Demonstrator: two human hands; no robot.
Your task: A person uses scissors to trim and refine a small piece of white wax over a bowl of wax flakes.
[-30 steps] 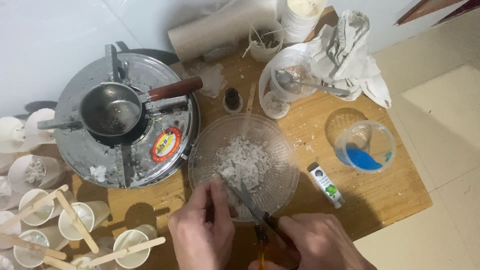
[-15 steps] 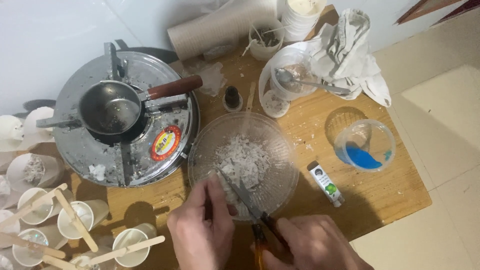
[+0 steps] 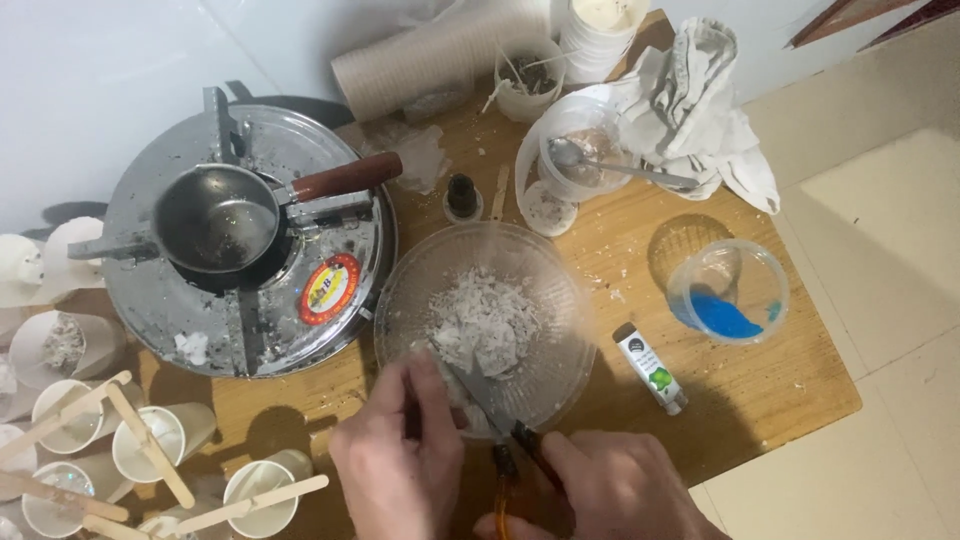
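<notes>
A clear glass bowl [image 3: 560, 300] holds white crumbly chunks [image 3: 485, 320] at the middle of a small wooden table [image 3: 790, 390]. My right hand [image 3: 610, 495] grips orange-handled scissors [image 3: 490, 410], whose blades point up-left into the white material. My left hand [image 3: 400, 455] reaches over the bowl's near rim, fingers pinched on a white piece beside the blades.
A round steel stove [image 3: 330, 290] with a small saucepan [image 3: 215, 220] stands left. Paper cups with wooden sticks [image 3: 150, 450] crowd the lower left. A clear cup with blue contents [image 3: 728, 292], a small tube [image 3: 650, 368], a jug with a spoon [image 3: 585, 160], a rag [image 3: 700, 100] and a cardboard roll [image 3: 440, 50] lie around.
Both hands shifted slightly toward me and to the right; the scissor blades stay in the white chunks at the bowl's near side.
</notes>
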